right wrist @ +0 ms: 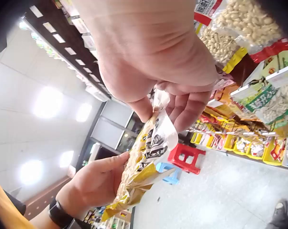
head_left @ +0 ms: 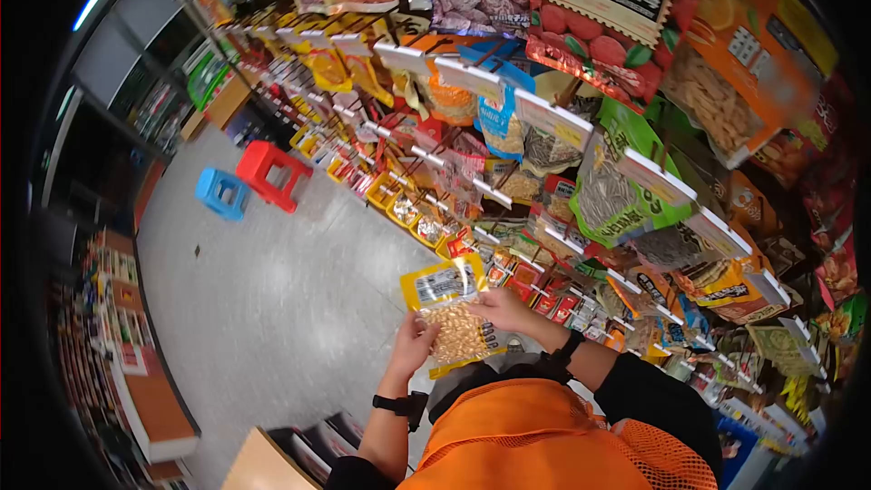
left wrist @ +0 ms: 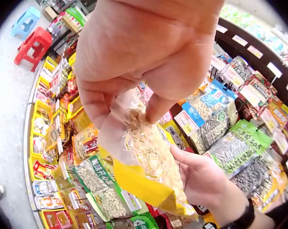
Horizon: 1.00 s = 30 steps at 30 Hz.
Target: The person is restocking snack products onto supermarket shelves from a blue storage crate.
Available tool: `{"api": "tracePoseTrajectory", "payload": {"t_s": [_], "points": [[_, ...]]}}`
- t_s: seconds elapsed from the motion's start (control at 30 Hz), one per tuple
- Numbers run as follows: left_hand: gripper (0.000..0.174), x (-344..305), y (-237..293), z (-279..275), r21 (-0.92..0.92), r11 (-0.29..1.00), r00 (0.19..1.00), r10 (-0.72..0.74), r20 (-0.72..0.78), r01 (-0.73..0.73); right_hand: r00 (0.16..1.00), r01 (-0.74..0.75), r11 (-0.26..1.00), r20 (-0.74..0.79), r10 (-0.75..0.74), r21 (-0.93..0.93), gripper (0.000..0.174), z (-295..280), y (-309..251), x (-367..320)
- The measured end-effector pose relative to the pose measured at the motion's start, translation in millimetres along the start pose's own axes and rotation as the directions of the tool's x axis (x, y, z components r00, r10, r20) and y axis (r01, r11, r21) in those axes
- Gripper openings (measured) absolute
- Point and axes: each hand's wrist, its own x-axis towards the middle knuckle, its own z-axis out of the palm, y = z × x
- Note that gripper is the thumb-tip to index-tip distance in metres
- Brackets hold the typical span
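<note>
In the head view, a yellow-edged clear snack bag (head_left: 449,319) full of small pale kernels is in front of the orange vest (head_left: 517,436). My left hand (head_left: 413,347) pinches one side edge of it and my right hand (head_left: 504,308) grips the opposite edge. The left wrist view shows the left thumb and fingers closed on the crinkled clear edge of the bag (left wrist: 149,152). From the right wrist, the right thumb and fingers pinch the edge near a printed label, and the left hand (right wrist: 96,183) holds the far side.
A rack of hanging snack packets, among them a green bag (head_left: 626,177), rises along the right. Yellow bins (head_left: 386,191) line its lower edge. A red stool (head_left: 272,174) and a blue stool (head_left: 221,193) stand on the grey floor. A low shelf (head_left: 136,354) runs along the left.
</note>
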Motion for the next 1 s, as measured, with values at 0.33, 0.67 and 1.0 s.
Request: {"api": "tracePoseTrajectory", "payload": {"t_s": [0.33,0.67,1.0], "points": [[0.022,210,30,-4,0.216,0.896,0.857,0.265,0.442,-0.389,0.866,-0.269,0.935,-0.368,0.339,0.229,0.031,-27,33,59],[0.021,259,59,24,0.124,0.870,0.748,0.329,0.577,-0.478,0.679,-0.317,0.941,-0.665,0.311,0.117,0.036,-33,5,54],[0.018,282,75,23,0.013,0.851,0.658,0.396,0.641,-0.524,0.601,-0.311,0.925,-0.709,0.368,0.216,0.038,-38,-15,64]]}}
